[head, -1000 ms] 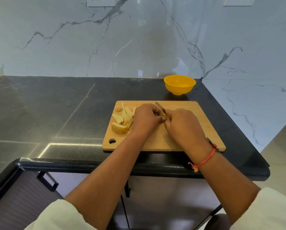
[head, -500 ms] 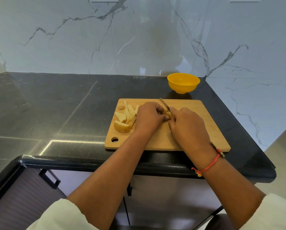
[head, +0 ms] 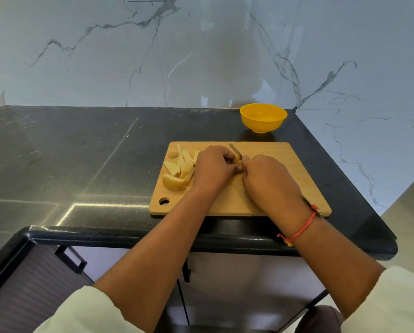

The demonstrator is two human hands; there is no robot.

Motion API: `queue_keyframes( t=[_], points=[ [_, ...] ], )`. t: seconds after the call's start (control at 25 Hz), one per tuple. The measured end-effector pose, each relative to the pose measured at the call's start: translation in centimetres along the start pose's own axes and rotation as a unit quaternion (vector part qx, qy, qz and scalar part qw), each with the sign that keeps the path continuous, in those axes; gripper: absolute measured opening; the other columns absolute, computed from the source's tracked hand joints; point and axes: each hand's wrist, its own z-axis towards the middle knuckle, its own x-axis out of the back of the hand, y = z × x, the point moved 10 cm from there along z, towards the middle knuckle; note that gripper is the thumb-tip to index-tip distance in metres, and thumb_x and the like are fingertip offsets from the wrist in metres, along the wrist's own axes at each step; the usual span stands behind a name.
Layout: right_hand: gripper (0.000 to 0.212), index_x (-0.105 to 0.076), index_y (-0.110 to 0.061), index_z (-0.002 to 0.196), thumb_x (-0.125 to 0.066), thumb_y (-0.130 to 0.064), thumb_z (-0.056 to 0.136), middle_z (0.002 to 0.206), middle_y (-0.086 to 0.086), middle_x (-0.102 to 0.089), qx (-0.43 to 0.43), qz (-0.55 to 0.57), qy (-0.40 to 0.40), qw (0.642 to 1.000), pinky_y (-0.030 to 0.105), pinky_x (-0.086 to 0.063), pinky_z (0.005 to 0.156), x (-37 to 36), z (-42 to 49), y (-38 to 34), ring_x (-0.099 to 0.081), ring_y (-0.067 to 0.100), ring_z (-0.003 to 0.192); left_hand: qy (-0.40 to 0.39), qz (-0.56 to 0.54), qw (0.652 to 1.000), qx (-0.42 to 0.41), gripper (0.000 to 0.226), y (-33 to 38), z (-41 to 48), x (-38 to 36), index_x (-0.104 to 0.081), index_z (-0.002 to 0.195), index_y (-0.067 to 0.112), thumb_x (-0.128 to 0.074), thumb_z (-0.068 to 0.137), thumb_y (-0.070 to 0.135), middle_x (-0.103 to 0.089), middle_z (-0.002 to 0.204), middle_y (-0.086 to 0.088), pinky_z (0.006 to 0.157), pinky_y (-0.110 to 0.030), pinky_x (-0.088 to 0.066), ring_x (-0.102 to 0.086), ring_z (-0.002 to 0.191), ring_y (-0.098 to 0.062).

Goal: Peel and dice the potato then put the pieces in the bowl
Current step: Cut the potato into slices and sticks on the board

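A wooden cutting board (head: 285, 179) lies on the black counter. Several cut potato wedges and strips (head: 179, 170) are piled at its left end. My left hand (head: 213, 168) curls its fingers round a small potato piece (head: 237, 161) near the board's middle. My right hand (head: 268, 176) grips a knife, whose blade (head: 235, 150) sticks out above the fingers and rests on that piece. The handle is hidden in my fist. A yellow bowl (head: 263, 117) stands behind the board near the wall; I see no pieces in it.
The black counter (head: 81, 159) stretches far to the left of the board. Its front edge runs just below the board, and its right edge falls off beyond the board. A marble wall rises behind. Cabinet fronts with a dark handle (head: 71, 259) sit below the counter.
Both hands stay together over the small potato piece with the knife blade on it. The view has shifted slightly; nothing else on the board has moved.
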Motion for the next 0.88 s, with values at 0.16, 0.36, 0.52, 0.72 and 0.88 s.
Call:
queue_keyframes(
  t=[0.16, 0.36, 0.52, 0.72, 0.88],
  points=[
    [0.043, -0.045, -0.022, 0.144, -0.046, -0.018, 0.102, 0.088, 0.002, -0.044, 0.006, -0.013, -0.036, 0.999, 0.028, -0.040, 0.070, 0.1, 0.4, -0.2, -0.046, 0.017, 0.082, 0.005, 0.007, 1.000, -0.003, 0.023, 0.1, 0.0, 0.0, -0.075, 0.102, 0.014, -0.081, 0.080, 0.020, -0.072, 0.096, -0.001, 0.087, -0.030, -0.056, -0.065, 0.088, -0.012],
    [0.040, -0.049, -0.025, 0.140, -0.047, -0.019, 0.100, 0.092, 0.002, -0.046, 0.004, -0.014, -0.052, 0.999, 0.028, -0.037, 0.069, -0.3, -0.6, 0.1, -0.050, 0.018, 0.085, 0.008, 0.015, 1.000, -0.001, 0.026, 0.0, 0.1, -0.1, -0.074, 0.103, 0.014, -0.082, 0.079, 0.021, -0.072, 0.097, -0.001, 0.087, -0.030, -0.055, -0.065, 0.090, -0.012],
    [0.052, -0.040, -0.028, 0.146, -0.055, -0.022, 0.097, 0.105, 0.003, -0.056, -0.010, -0.032, -0.094, 0.995, 0.033, -0.047, 0.078, -1.1, -2.3, 1.3, -0.054, 0.019, 0.089, 0.010, 0.003, 1.000, -0.002, 0.025, -0.1, 0.1, -0.1, -0.074, 0.101, 0.014, -0.083, 0.078, 0.021, -0.072, 0.097, 0.000, 0.089, -0.033, -0.056, -0.066, 0.090, -0.012],
    [0.068, -0.023, -0.030, 0.154, -0.057, -0.020, 0.096, 0.086, -0.005, -0.040, 0.021, -0.020, -0.121, 0.992, 0.034, -0.051, 0.085, 0.2, -5.6, 1.5, -0.052, 0.016, 0.087, 0.012, -0.004, 1.000, 0.000, 0.028, -0.1, 0.0, 0.1, -0.074, 0.103, 0.015, -0.084, 0.077, 0.022, -0.072, 0.097, 0.001, 0.087, -0.029, -0.056, -0.065, 0.088, -0.008],
    [0.060, -0.026, -0.035, 0.153, -0.050, -0.022, 0.100, 0.100, -0.001, -0.050, -0.001, -0.002, -0.160, 0.987, 0.036, -0.052, 0.093, 1.9, -6.8, 2.1, -0.059, 0.019, 0.099, 0.005, -0.015, 1.000, 0.005, 0.030, -0.2, -0.1, 0.0, -0.073, 0.104, 0.016, -0.084, 0.077, 0.024, -0.072, 0.098, 0.003, 0.088, -0.027, -0.056, -0.065, 0.088, -0.007]
  ],
)
